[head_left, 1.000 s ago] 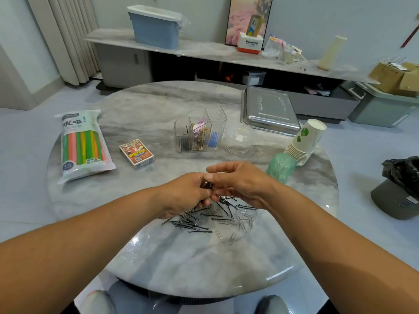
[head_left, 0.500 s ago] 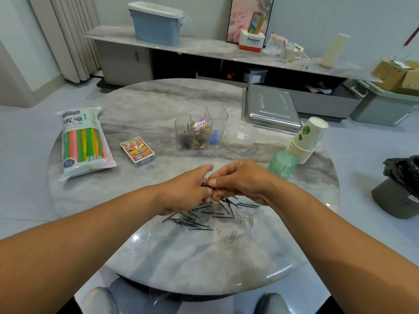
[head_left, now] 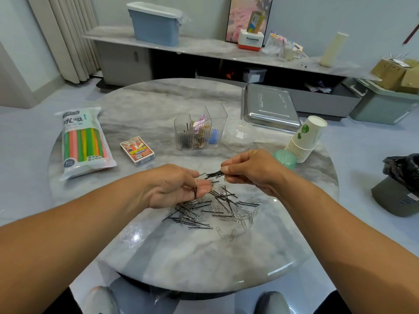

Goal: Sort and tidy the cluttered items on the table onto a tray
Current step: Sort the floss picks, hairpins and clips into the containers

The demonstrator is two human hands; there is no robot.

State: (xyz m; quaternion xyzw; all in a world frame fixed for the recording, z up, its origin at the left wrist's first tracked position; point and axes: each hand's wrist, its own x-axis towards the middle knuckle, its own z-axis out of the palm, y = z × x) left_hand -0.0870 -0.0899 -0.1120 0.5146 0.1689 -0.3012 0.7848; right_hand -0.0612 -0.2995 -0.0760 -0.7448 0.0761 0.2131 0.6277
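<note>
While both hands hover over the counter (head_left: 158, 257) | right hand (head_left: 254, 169) fingers pinch a bundle of black hairpins (head_left: 214, 174) | left hand (head_left: 174, 186) fingers curl on one pin | hairpin-and-paperclip pile (head_left: 217, 209) lies beneath | clear organizer (head_left: 199, 130) behind | steel tray (head_left: 269, 109) far right.

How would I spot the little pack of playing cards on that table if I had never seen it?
Start at the round marble table and look to its left side, where a big bag of coloured straws lies. Just right of it sits the card box, small, flat, orange-red and printed.
</note>
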